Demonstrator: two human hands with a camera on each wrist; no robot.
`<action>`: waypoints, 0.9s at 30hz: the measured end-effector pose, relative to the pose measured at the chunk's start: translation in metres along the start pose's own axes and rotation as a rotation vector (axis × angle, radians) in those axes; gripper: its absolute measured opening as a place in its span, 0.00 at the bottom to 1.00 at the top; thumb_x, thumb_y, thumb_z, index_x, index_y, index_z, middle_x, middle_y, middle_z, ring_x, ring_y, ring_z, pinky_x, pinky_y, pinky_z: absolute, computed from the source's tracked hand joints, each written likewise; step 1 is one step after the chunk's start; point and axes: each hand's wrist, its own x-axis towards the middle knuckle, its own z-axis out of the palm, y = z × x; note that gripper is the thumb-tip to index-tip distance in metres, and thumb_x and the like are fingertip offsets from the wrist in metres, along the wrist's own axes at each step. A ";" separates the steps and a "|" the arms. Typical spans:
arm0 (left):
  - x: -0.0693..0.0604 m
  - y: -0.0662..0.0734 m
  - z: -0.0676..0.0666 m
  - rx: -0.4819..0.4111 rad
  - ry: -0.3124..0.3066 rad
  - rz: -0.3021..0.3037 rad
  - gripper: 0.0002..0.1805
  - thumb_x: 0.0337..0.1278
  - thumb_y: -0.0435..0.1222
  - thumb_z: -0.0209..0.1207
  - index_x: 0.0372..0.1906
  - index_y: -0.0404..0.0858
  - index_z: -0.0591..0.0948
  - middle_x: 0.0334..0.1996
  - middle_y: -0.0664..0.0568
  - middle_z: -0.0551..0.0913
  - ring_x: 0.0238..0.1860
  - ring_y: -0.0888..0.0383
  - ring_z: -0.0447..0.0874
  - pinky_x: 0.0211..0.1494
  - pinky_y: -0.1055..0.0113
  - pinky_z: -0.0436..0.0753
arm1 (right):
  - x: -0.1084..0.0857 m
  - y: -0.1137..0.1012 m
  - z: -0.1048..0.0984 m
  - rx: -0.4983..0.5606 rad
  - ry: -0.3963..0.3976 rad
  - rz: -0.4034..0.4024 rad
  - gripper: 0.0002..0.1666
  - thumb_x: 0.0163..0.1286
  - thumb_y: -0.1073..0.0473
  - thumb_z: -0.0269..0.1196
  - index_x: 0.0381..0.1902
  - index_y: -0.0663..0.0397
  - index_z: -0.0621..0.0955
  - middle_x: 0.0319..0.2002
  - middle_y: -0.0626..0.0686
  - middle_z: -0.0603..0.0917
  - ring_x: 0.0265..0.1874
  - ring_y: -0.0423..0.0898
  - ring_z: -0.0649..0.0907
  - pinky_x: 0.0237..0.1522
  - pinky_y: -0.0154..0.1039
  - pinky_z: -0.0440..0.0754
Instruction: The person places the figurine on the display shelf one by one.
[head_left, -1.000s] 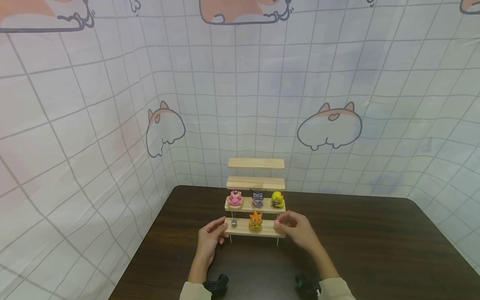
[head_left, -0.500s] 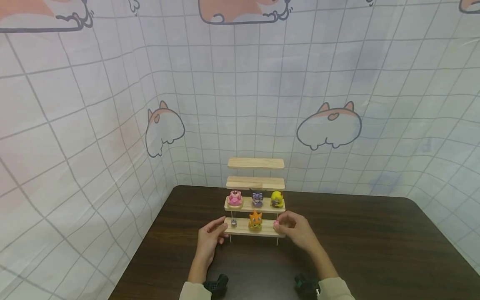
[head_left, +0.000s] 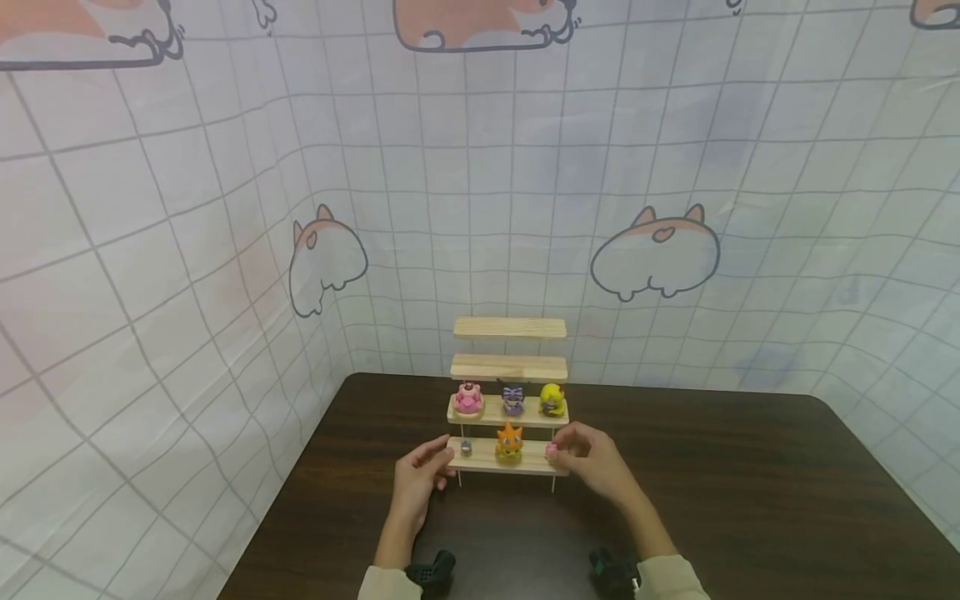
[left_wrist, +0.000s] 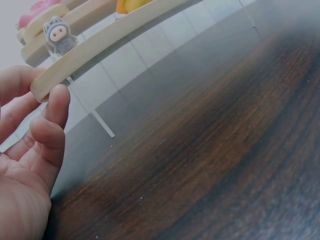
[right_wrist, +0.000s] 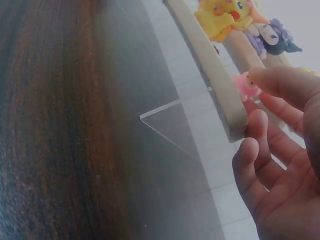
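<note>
A tiered wooden display shelf (head_left: 480, 467) stands on the table. My left hand (head_left: 416, 482) grips the left end of its lowest board, beside a small grey hooded figurine (left_wrist: 60, 39). At that board's right end my right hand (head_left: 597, 463) pinches a small pink figurine (right_wrist: 246, 86) between thumb and finger, partly covering it. The pink figurine appears to touch the board. Between the hands sits an orange-and-yellow figurine (head_left: 509, 443). One board higher are a pink figurine on a round base (head_left: 468, 401), a purple-and-black figurine (head_left: 513, 400) and a yellow figurine (head_left: 552, 400).
Two upper boards (head_left: 510, 367) rise behind the figurines. Thin clear supports (left_wrist: 102, 123) carry the shelf above the dark wooden table (head_left: 750, 483). A white gridded cloth (head_left: 525, 183) with dog drawings hangs behind and to the sides.
</note>
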 end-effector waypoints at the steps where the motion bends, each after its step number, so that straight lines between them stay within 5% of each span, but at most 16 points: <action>1: 0.000 0.000 0.000 0.000 0.001 0.000 0.22 0.65 0.37 0.67 0.61 0.34 0.83 0.32 0.56 0.86 0.26 0.61 0.85 0.24 0.74 0.76 | 0.000 0.001 -0.001 0.006 -0.005 -0.001 0.13 0.64 0.55 0.75 0.40 0.54 0.84 0.33 0.54 0.83 0.28 0.41 0.79 0.27 0.34 0.75; 18: 0.003 0.003 -0.003 0.037 0.014 -0.002 0.21 0.67 0.39 0.66 0.60 0.33 0.83 0.32 0.53 0.88 0.26 0.60 0.85 0.23 0.73 0.77 | -0.013 -0.003 -0.042 -0.059 -0.036 0.078 0.12 0.72 0.53 0.67 0.47 0.54 0.83 0.39 0.55 0.86 0.36 0.45 0.84 0.37 0.41 0.84; 23: -0.005 0.014 -0.009 0.273 0.057 0.019 0.18 0.67 0.41 0.65 0.56 0.37 0.86 0.37 0.48 0.89 0.28 0.59 0.86 0.24 0.69 0.78 | -0.032 0.001 -0.059 -0.132 -0.068 0.092 0.16 0.72 0.50 0.67 0.50 0.55 0.82 0.45 0.54 0.87 0.41 0.47 0.84 0.39 0.39 0.82; 27: -0.011 0.030 -0.019 0.570 0.058 0.120 0.15 0.66 0.39 0.65 0.55 0.39 0.87 0.36 0.47 0.89 0.28 0.58 0.86 0.27 0.66 0.79 | -0.043 0.006 -0.072 -0.194 -0.078 0.068 0.16 0.73 0.49 0.66 0.50 0.53 0.83 0.50 0.54 0.87 0.49 0.50 0.84 0.44 0.41 0.82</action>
